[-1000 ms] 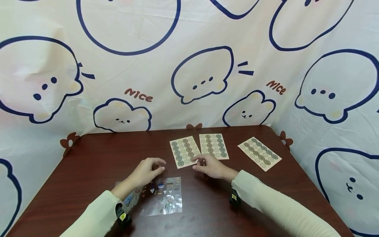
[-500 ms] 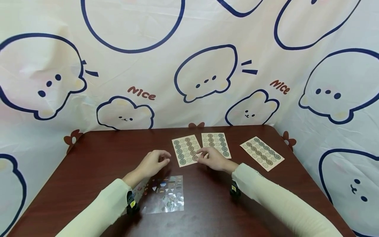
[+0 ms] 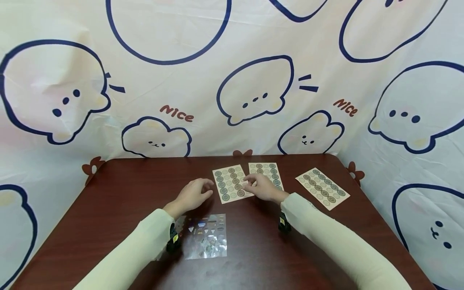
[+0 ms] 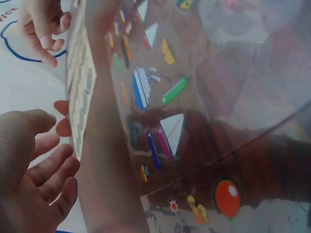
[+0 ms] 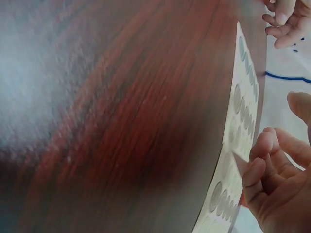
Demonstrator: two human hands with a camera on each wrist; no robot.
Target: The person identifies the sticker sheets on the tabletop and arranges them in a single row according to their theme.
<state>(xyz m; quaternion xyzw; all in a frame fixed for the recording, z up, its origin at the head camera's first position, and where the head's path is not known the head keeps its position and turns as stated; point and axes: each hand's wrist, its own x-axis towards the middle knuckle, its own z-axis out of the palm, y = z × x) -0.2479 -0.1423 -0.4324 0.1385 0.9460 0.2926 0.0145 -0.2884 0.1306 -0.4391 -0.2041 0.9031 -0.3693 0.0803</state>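
Three cream sheets of round, coin-like stickers lie toward the back of the table. My left hand (image 3: pixel 193 193), fingers loosely bent, hovers just left of the left sheet (image 3: pixel 227 186). Nothing lies between its fingers in the left wrist view. My right hand (image 3: pixel 264 187) is over the gap between that sheet and the middle sheet (image 3: pixel 266 168), partly covering both. The right wrist view has its fingers (image 5: pixel 265 145) relaxed and bare, close over a sheet's edge. Nearer the body lies a clear sticker sheet (image 3: pixel 208 241); boats and a red balloon (image 4: pixel 227 198) show on it.
The third coin-sticker sheet (image 3: pixel 322 188) lies at an angle on the right. All of it rests on a dark red-brown wooden table (image 3: pixel 261 249). A cartoon-printed cloth (image 3: pixel 203 92) hangs behind and beside the table. My left sleeve (image 3: pixel 145 237) covers part of the clear sheet.
My left hand has moved forward and right, from above the clear sheet to beside the left coin-sticker sheet. The right hand has risen a little toward the back. The head view has shifted slightly.
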